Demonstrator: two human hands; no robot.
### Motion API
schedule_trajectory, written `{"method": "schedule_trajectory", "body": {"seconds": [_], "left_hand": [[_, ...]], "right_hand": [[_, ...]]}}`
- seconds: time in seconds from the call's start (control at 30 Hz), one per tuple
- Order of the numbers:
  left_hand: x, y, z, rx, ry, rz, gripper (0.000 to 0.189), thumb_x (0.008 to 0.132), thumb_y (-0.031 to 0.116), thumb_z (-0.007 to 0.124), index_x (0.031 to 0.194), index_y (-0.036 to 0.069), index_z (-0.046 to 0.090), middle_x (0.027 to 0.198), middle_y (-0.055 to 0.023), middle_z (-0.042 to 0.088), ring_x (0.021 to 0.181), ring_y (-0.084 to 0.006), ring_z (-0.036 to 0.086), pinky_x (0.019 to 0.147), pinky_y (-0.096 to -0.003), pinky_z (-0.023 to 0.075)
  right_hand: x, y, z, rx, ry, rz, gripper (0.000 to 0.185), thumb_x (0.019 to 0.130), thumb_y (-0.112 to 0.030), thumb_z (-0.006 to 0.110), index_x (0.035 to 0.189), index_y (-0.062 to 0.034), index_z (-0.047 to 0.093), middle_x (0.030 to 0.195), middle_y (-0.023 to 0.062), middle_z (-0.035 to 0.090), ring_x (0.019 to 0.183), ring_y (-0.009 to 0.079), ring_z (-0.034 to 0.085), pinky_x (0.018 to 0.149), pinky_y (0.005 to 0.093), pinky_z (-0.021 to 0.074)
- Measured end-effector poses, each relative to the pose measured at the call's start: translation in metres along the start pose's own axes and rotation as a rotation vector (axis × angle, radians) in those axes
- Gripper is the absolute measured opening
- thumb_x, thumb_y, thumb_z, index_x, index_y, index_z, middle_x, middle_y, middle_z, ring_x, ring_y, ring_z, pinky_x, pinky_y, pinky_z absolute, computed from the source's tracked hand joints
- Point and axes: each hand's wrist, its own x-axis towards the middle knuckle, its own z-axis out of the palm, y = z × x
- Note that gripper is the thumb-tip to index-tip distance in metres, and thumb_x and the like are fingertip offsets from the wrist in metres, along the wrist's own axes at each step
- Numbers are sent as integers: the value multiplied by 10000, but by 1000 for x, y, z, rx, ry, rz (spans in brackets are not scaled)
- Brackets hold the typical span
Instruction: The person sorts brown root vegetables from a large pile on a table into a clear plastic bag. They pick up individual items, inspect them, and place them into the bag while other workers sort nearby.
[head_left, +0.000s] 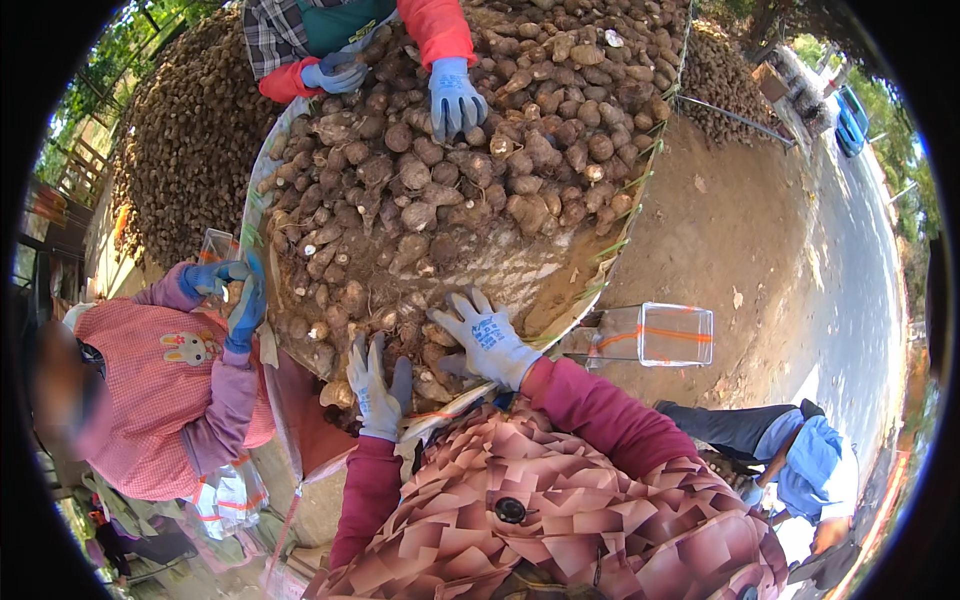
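Note:
A heap of brown taro corms (420, 176) lies before me on a sheet-covered work surface (517, 289). My left hand (377, 391), in a pale knit work glove, rests at the near edge of the heap, fingers apart. To its right, my right hand (489, 339), gloved alike and bearing blue print, lies palm down with spread fingers over several corms (433, 352). Neither hand is closed around a corm. What lies beneath the palms is hidden. Close to my left hand, a pale corm (337, 394) sits at the near left corner.
Opposite me, a person's gloved hand (457, 101) reaches into the heap. At left, another person's blue-gloved hands (244, 296) hold a corm. A wire-framed clear container (675, 334) stands right of the surface. A bent-over person (795, 457) is at lower right. Larger taro piles (195, 142) lie behind.

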Motion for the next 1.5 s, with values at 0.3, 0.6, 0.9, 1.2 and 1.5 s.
{"method": "schedule_trajectory", "body": {"seconds": [0.3, 0.6, 0.9, 1.2, 1.5], "left_hand": [[7, 17, -3, 27, -77, 15, 553, 960, 222, 731, 1471, 92, 566, 1557, -249, 473, 1403, -417, 483, 1180, -505, 365], [41, 49, 16, -777, -55, -94, 520, 990, 187, 720, 1433, 4, 520, 1317, -103, 581, 1126, -212, 628, 991, -338, 530], [68, 62, -36, -1139, -753, -718, 317, 938, 207, 725, 1215, 109, 606, 1043, -35, 617, 747, -138, 636, 516, -277, 501], [76, 69, -16, -832, -454, -62, 559, 1030, 258, 660, 1503, -6, 519, 1384, -128, 637, 1258, -193, 594, 1088, -331, 463], [53, 117, -6, -438, 21, 91, 227, 860, 113, 769, 1070, 37, 729, 1002, -145, 716, 939, -321, 696, 860, -400, 542]], "right_hand": [[15, 32, -8, 277, -5, 122, 764, 858, -383, 835, 1504, -119, 525, 1463, 265, 527, 1283, 477, 586, 1043, 505, 511], [-12, -14, -36, 414, 461, -178, 697, 778, -238, 887, 1388, -76, 592, 1306, 224, 598, 1260, 418, 581, 1041, 474, 502], [-26, -6, -27, 897, -17, -112, 732, 861, -90, 840, 1492, -35, 473, 1320, 126, 634, 1204, 160, 567, 1024, 341, 497], [-4, -21, -11, 651, 415, -348, 900, 758, -79, 837, 1531, 4, 384, 1465, 293, 488, 1380, 449, 497, 1120, 473, 458], [0, -15, 21, 606, 146, 43, 614, 797, -132, 794, 1358, -4, 580, 1137, 244, 668, 1069, 389, 668, 954, 442, 537]]}}
